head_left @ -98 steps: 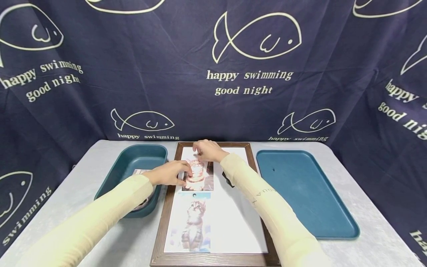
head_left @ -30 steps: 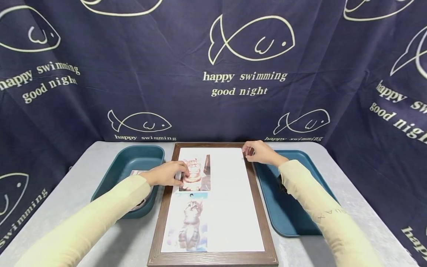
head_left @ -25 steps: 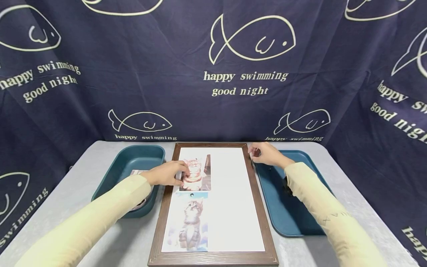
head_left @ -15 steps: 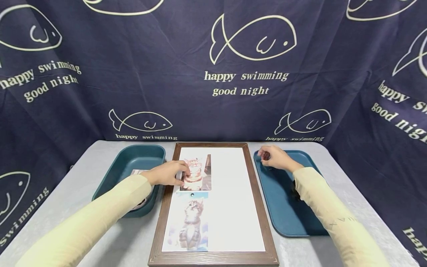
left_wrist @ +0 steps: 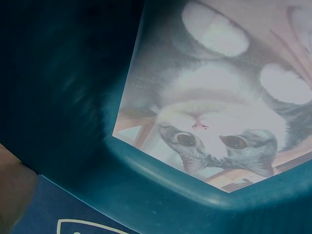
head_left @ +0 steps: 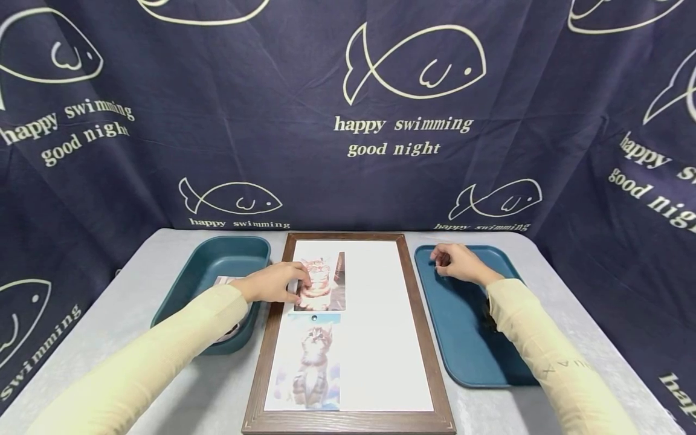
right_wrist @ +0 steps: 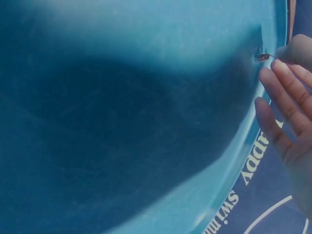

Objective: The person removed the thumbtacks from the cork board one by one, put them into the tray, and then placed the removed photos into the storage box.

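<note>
In the head view, my left hand [head_left: 274,282] rests its fingertips on the left side of the upper cat photo [head_left: 326,296], which lies on a white board [head_left: 386,332] with a brown wooden frame. Below it, a kitten photo [head_left: 312,368] has a round thumbtack head [head_left: 314,318] at its top edge. My right hand [head_left: 462,264] is low over the far left corner of the blue tray [head_left: 467,338]. The right wrist view shows its thumb and forefinger together at a small metal thumbtack [right_wrist: 262,57] by the tray's rim.
Left of the board stands a deep teal box [head_left: 231,241]. Inside it lies another cat photo [left_wrist: 209,107], partly hidden by my left arm in the head view. A navy curtain [head_left: 304,121] with fish drawings hangs behind the pale table [head_left: 136,290].
My right hand has left the top of the upper photo and travelled right, over the frame, to the tray. My left hand has stayed on the photo.
</note>
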{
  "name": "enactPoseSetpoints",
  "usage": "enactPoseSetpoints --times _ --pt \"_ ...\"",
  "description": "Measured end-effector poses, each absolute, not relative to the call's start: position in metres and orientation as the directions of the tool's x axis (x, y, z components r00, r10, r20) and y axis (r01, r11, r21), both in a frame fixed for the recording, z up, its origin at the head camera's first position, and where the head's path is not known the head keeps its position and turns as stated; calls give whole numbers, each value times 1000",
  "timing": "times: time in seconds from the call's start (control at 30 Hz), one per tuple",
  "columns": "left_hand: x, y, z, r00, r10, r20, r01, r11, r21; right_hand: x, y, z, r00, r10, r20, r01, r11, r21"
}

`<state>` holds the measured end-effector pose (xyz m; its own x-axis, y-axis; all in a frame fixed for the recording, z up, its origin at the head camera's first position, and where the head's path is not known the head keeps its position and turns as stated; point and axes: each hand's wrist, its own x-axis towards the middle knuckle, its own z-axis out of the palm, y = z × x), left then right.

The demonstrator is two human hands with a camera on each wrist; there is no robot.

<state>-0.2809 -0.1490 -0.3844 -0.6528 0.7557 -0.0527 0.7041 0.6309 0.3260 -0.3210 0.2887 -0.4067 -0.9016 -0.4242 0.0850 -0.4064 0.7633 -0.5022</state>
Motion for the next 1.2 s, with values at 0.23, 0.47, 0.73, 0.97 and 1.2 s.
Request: enactPoseSetpoints --times 0.23,0.47,0.73,0.97,1.2 --pt "-280 -149 -383 -656 753 -61 698 635 330 -322 291 -410 -904 -415 107 -404 741 -537" --pt "-281 -149 -385 -651 757 -59 704 631 324 -324 292 -414 -899 -420 129 -418 728 -544" --pt "-282 -150 -387 -650 758 -57 706 630 323 -325 294 -415 -902 -409 141 -417 732 -539" --pt "-282 -150 -386 -653 755 -58 702 632 328 -325 294 -415 -908 -401 119 -396 732 -555" --pt "-281 -150 -386 -656 752 -53 701 635 325 -327 292 -411 -899 -418 133 -417 722 -552"
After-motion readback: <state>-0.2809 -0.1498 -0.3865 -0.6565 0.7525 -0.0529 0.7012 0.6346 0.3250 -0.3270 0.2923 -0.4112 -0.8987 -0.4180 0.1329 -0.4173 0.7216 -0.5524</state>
